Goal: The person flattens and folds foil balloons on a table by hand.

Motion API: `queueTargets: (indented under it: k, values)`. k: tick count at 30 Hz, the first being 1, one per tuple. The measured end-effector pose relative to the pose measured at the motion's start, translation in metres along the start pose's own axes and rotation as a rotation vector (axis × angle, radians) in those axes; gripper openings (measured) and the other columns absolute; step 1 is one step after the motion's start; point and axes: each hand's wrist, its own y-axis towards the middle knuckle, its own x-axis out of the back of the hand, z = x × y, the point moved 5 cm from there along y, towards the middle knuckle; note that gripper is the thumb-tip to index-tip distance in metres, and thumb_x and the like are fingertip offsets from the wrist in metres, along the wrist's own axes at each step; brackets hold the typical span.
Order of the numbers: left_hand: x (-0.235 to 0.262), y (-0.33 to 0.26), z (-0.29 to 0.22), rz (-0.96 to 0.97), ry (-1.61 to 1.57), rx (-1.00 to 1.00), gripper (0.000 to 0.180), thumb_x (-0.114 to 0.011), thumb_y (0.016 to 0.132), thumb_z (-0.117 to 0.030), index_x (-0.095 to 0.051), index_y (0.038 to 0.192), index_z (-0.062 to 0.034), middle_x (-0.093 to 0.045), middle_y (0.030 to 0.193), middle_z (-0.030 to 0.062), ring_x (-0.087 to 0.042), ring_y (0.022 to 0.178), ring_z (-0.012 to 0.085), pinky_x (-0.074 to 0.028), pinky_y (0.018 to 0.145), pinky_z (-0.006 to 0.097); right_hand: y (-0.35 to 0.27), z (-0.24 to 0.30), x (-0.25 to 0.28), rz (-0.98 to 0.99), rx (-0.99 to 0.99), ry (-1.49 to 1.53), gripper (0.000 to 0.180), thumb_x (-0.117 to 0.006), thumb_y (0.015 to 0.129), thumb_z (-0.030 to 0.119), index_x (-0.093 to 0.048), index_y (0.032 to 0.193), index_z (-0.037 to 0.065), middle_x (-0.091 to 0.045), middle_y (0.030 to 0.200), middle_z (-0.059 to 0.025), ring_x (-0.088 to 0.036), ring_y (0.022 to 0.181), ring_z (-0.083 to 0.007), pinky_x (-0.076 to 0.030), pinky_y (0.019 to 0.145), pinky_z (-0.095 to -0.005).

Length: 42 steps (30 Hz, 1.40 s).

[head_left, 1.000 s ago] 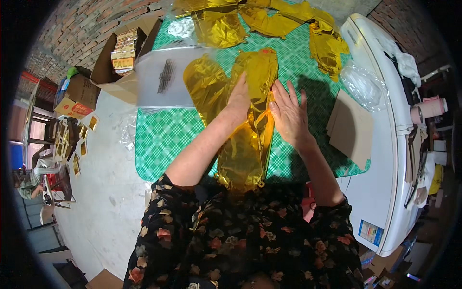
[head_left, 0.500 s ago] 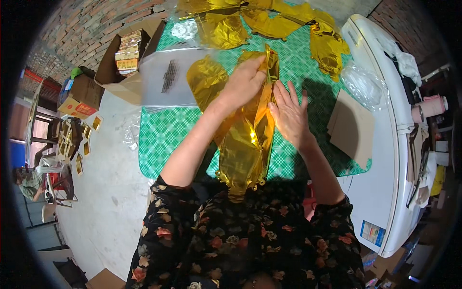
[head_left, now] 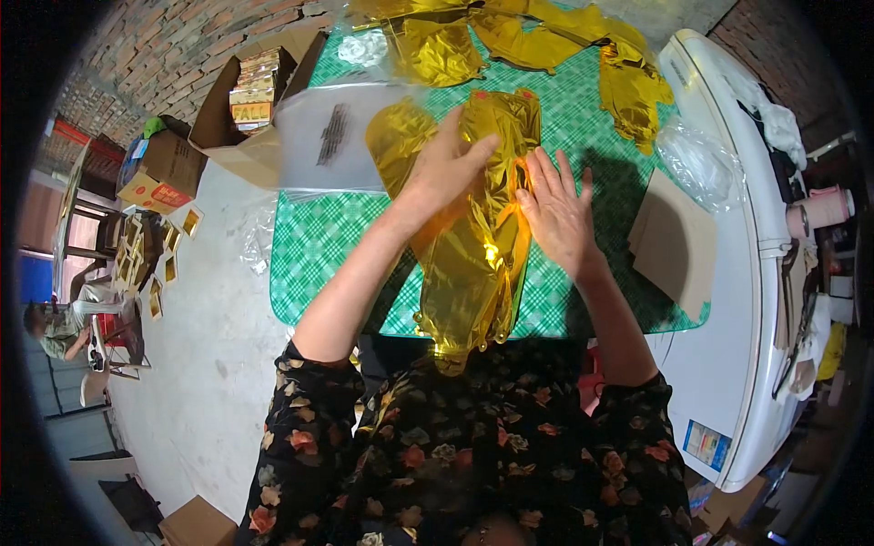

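Note:
A deflated gold foil balloon lies folded and wrinkled lengthwise on the green checked tablecloth, its near end hanging over the table edge toward me. My left hand is over its upper part, thumb and fingers apart; whether the palm touches the foil is hard to tell. My right hand rests nearly flat along the foil's right edge, fingers stretched out and holding nothing. A rounded gold lobe sticks out left of my left hand. Orange-tinted creases run beside my right fingertips.
More gold foil balloons lie at the table's far side. Clear plastic bags are on the left, cardboard sheets and a crumpled clear bag on the right. An open carton stands far left; a white appliance is at right.
My left hand has let go of the foil's raised right flap, moved left and opened. The flap now lies flatter, its far end spread wider. My right hand stays along the edge.

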Motion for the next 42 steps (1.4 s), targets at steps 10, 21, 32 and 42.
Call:
queueTargets:
  k: [10, 21, 32, 42]
  values:
    - [-0.009, -0.019, -0.015, -0.388, 0.798, -0.634, 0.054, -0.074, 0.084, -0.008, -0.062, 0.136, -0.0059, -0.066, 0.096, 0.0113, -0.061, 0.097, 0.0355, -0.049, 0.085, 0.046, -0.002, 0.002, -0.001, -0.024, 0.008, 0.078, 0.066, -0.04, 0.11, 0.05, -0.036, 0.162, 0.009, -0.032, 0.17, -0.0061, -0.023, 0.157, -0.0328, -0.012, 0.123, -0.0703]
    - [0.041, -0.074, -0.011, -0.176, 0.689, -0.764, 0.025, -0.076, 0.084, -0.013, -0.072, 0.106, -0.004, -0.068, 0.101, 0.0118, -0.064, 0.102, 0.0338, -0.05, 0.087, 0.046, 0.003, -0.006, -0.006, 0.016, 0.043, -0.094, 0.064, -0.036, 0.113, 0.046, -0.029, 0.166, 0.012, -0.026, 0.173, -0.0067, -0.021, 0.16, -0.0331, -0.017, 0.125, -0.0638]
    - [0.016, -0.137, 0.021, -0.043, 0.749, -0.726, 0.038, -0.076, 0.091, -0.021, -0.072, 0.123, -0.0009, -0.067, 0.132, 0.0145, -0.056, 0.135, 0.0347, -0.041, 0.119, 0.049, -0.002, -0.006, -0.019, -0.191, 0.125, 0.032, 0.059, -0.042, 0.112, 0.041, -0.033, 0.165, 0.015, -0.031, 0.171, -0.0068, -0.025, 0.159, -0.0325, -0.016, 0.124, -0.0611]
    - [0.012, -0.138, 0.026, -0.084, 0.764, -0.759, 0.04, -0.075, 0.092, -0.028, -0.073, 0.122, -0.001, -0.069, 0.13, 0.0142, -0.058, 0.133, 0.0334, -0.044, 0.117, 0.048, 0.0, -0.009, -0.022, -0.234, 0.169, -0.006, 0.063, -0.028, 0.113, 0.053, -0.032, 0.166, 0.02, -0.032, 0.172, -0.0039, -0.023, 0.161, -0.0281, -0.011, 0.125, -0.0584]
